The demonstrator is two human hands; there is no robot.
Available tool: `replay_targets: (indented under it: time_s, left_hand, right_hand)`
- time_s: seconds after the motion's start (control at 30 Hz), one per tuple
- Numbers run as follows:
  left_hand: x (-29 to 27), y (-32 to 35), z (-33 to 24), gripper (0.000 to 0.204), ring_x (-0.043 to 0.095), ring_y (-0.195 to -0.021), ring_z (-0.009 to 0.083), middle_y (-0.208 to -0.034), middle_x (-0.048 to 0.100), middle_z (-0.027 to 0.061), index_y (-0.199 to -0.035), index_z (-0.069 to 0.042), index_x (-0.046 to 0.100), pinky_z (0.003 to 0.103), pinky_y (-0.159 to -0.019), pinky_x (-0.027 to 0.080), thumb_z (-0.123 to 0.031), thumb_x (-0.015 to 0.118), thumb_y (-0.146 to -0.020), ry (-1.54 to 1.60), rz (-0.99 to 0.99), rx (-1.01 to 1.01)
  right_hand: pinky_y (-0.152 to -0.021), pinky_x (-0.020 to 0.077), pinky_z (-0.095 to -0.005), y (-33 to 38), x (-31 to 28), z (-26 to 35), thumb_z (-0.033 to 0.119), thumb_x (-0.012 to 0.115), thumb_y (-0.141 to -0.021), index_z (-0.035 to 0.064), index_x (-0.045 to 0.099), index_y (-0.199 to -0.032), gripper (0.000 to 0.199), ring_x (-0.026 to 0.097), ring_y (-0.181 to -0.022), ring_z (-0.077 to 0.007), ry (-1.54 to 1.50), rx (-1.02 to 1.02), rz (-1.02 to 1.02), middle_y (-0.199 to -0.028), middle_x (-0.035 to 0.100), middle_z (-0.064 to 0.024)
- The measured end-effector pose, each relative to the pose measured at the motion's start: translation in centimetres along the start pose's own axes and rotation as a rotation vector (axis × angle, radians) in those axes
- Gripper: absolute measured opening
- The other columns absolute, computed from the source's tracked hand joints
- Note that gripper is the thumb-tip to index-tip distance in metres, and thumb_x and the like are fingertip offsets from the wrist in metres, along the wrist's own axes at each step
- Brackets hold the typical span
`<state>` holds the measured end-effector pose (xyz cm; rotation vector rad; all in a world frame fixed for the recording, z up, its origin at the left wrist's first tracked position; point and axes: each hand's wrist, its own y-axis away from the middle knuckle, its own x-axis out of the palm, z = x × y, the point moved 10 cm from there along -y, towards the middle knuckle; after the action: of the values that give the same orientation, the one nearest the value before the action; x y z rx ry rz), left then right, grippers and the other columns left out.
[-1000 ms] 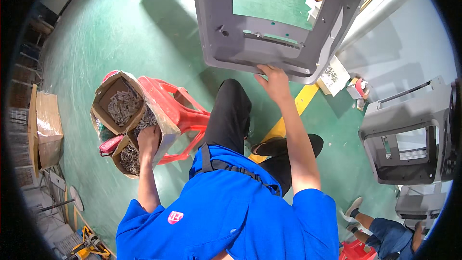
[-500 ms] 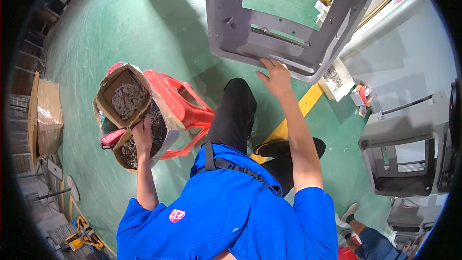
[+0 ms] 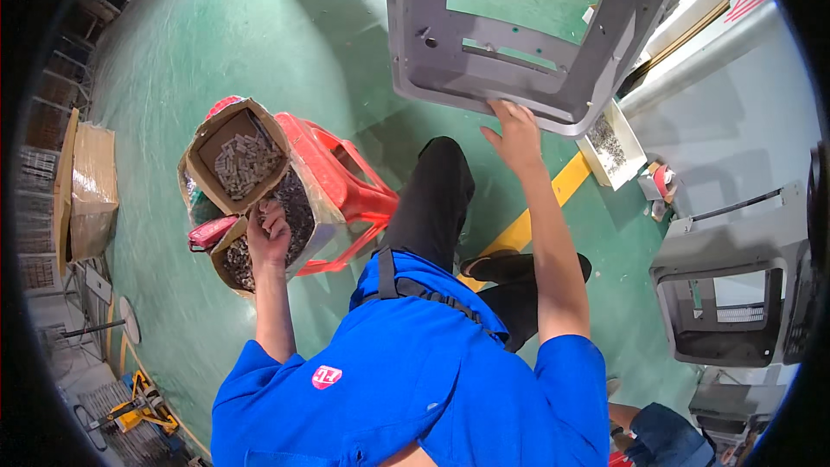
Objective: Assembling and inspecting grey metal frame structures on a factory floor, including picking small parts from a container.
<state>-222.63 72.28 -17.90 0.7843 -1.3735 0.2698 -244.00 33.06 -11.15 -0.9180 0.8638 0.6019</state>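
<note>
My left hand reaches into the lower cardboard box of small dark metal parts, its fingers curled among them; what it holds I cannot see. A second cardboard box of pale metal pieces sits just above it. Both boxes rest on a tipped red plastic stool. My right hand is raised, fingers spread, touching the lower edge of a large grey plastic frame housing with a big rectangular opening.
The floor is green with a yellow line. A white tray of small parts lies right of the housing. More grey housings stand at the right. A wrapped cardboard box sits left. Another person's leg shows bottom right.
My left hand has gone deeper into the lower box of parts. The right hand stays on the grey housing's edge, and the view has shifted slightly.
</note>
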Motion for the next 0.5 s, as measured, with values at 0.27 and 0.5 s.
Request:
replay_targets:
  time_s: [0.27,0.5]
  left_hand:
    - [0.9,-0.2,0.9,0.017,0.037,-0.053,0.0081,-0.081,0.045,0.0064,-0.093,-0.001,0.047,0.02,-0.038,0.024,-0.017,0.043,-0.093,0.072,0.003,-0.038]
    - [3.9,0.8,4.0,0.016,0.033,-0.048,0.0096,-0.074,0.043,0.0007,-0.085,-0.007,0.048,0.023,-0.037,0.023,-0.019,0.044,-0.094,-0.016,0.089,-0.058]
  right_hand:
    - [-0.105,0.0321,-0.0432,-1.2,2.0,-0.4,0.019,0.075,-0.067,0.0071,0.049,-0.124,0.063,0.046,-0.118,-0.0278,0.124,-0.012,0.065,-0.122,0.053,-0.0109]
    - [-0.106,0.0303,-0.0445,-1.1,1.3,1.0,0.015,0.072,-0.067,0.0055,0.043,-0.129,0.069,0.042,-0.123,-0.0304,0.237,-0.059,0.009,-0.125,0.051,-0.0144]
